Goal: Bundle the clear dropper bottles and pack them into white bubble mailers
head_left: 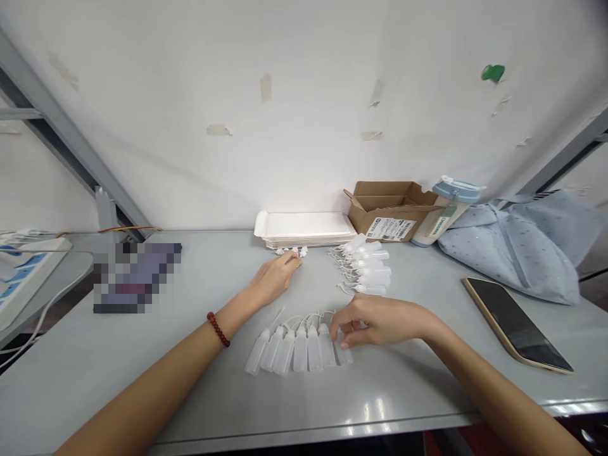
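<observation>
My left hand (275, 277), with a dark red bead bracelet (218, 329) at the wrist, reaches to a few small white caps (304, 252) at the back. Its fingertips are pinched together; whether a cap is between them is hidden. In front, several translucent plastic dropper bottles (300, 351) lie side by side, with thin white strap-like pieces at their tops. My right hand (365, 320) is curled over the right end of this row, its fingers at the top of the last bottle (342, 354). Behind it lies another group of such bottles (373, 266), tops pointing left.
A stack of white flat packets (306, 228) and an open cardboard box (392, 215) stand against the wall. A blue-lidded cup (441, 215), a light blue bag (513, 247) and a phone (515, 323) are on the right. A pixelated object (137, 278) and a power strip (28, 272) are left.
</observation>
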### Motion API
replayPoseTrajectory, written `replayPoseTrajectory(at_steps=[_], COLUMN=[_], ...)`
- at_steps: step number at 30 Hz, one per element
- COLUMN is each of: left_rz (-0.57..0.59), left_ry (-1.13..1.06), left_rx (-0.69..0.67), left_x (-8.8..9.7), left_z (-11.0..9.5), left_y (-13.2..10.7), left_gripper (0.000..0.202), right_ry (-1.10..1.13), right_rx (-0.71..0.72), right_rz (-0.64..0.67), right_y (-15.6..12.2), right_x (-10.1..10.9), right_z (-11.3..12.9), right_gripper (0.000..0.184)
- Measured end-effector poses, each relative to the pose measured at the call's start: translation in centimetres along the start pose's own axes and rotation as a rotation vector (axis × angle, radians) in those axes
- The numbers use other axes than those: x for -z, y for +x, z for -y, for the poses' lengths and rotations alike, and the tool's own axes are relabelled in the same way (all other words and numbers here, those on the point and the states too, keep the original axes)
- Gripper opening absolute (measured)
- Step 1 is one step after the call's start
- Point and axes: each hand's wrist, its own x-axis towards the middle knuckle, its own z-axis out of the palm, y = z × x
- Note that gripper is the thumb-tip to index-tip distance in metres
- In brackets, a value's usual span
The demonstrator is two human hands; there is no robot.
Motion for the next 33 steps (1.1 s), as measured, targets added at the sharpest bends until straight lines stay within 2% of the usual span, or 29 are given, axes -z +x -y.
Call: replayPoseTrajectory(at_steps=[6,9,10,12,15,17,19,22,30,33], left_rz=[-0.023,-0.004,-0.006,-0.06,-0.071,-0.057,0.005,0.053,0.015,-0.006], left_ry=[-0.06,-0.149,-0.175,-0.367,-0.62,-0.698,-0.72,-0.712,-0.625,-0.652], left_rx=[0.1,0.164,0.178,0.29,0.418,0.452,0.477,0.447,0.294,0.291], left_x=[0.3,2.0,2.9,5.0,7.7,8.4,8.2,7.0,5.2,4.9], left_z=[-0.5,-0.8,-1.1,-1.9,-3.7,-4.8,-5.6,-5.9,-5.7,-6.0], left_y=[-0.3,-0.4,-0.5,-0.9,-1.8,-2.6,-3.2,-3.6,-3.4,-3.4], left_gripper=[0.025,0.021,0.021,0.023,0.028,0.027,0.026,0.025,0.031,0.028], right_ry=[0.08,0.084,0.075,0.047,-0.048,-0.14,-0.237,-0.33,-0.352,-0.331], right_rx=[-0.058,-0.075,-0.059,-0.012,0.025,0.036,0.059,0.092,0.14,0.156], right_rz=[0.106,0.108,0.079,-0.023,-0.302,-0.482,-0.572,-0.595,-0.591,-0.565], right_y=[0.0,-0.2,-0.2,-0.3,-0.1,0.4,1.1,2.0,2.8,2.7], right_x=[-0.1,0.1,0.2,0.4,0.5,0.2,-0.4,-1.5,-2.9,-3.0], right_z=[-0.4,-0.8,-0.9,-1.1,-1.2,-1.4,-1.8,-2.4,-2.1,-1.7], right_gripper=[0.021,0.022,0.022,0.022,0.023,0.022,0.022,0.024,0.021,0.016])
